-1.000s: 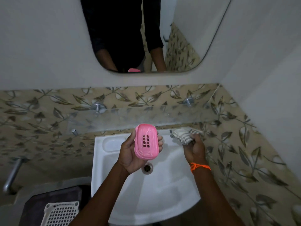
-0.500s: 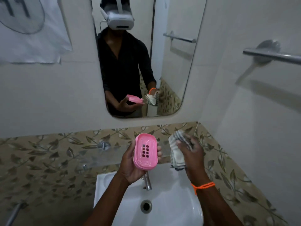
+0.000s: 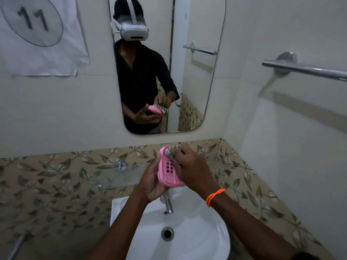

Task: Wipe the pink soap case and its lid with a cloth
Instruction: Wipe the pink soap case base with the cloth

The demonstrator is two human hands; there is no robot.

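Note:
My left hand [image 3: 152, 182] grips a pink soap case [image 3: 167, 170] from the left and below, its slotted face turned up toward me, above the sink. My right hand [image 3: 191, 166] holds a striped cloth [image 3: 171, 152] bunched under its fingers and presses it on the case's upper end. Most of the cloth is hidden beneath that hand. No separate lid shows.
A white sink [image 3: 206, 235] with a chrome tap [image 3: 168, 203] lies just below my hands. A mirror [image 3: 165, 62] hangs on the wall ahead, a metal towel bar [image 3: 304, 69] on the right wall, and a paper sheet marked 11 [image 3: 35, 34] at upper left.
My right hand has brought the cloth left from beside the case onto its upper end. The view has tilted upward, showing more of the mirror and wall.

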